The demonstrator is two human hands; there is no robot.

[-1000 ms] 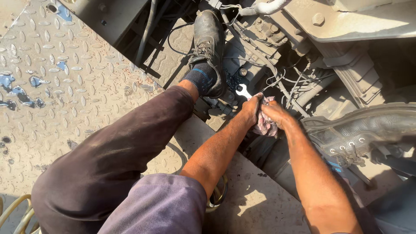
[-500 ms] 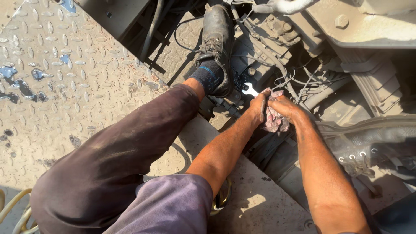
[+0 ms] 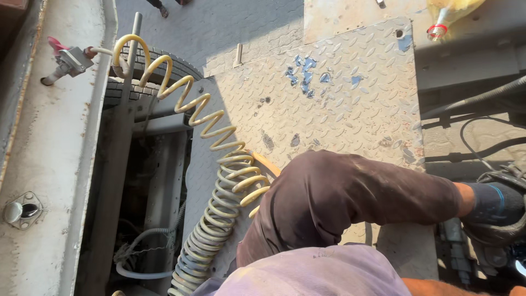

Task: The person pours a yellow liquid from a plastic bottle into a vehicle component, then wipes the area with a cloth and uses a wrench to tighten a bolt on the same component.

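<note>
view has swung off both hands to one coiled hose (image 3: 219,181), one knee (image 3: 329,197).

Head cam: bent knee in dark brown trousers (image 3: 339,197) over grey diamond-tread steel deck plate (image 3: 339,104). Yellow coiled air hose (image 3: 219,164) runs left of leg, black ridged tyre (image 3: 148,74) behind. Hands out of frame.

Only one package is seen: a clear plastic bottle (image 3: 450,12) with yellowish content and a red ring at its neck, lying at the top right edge. No labels, signs or screens are seen.
</note>
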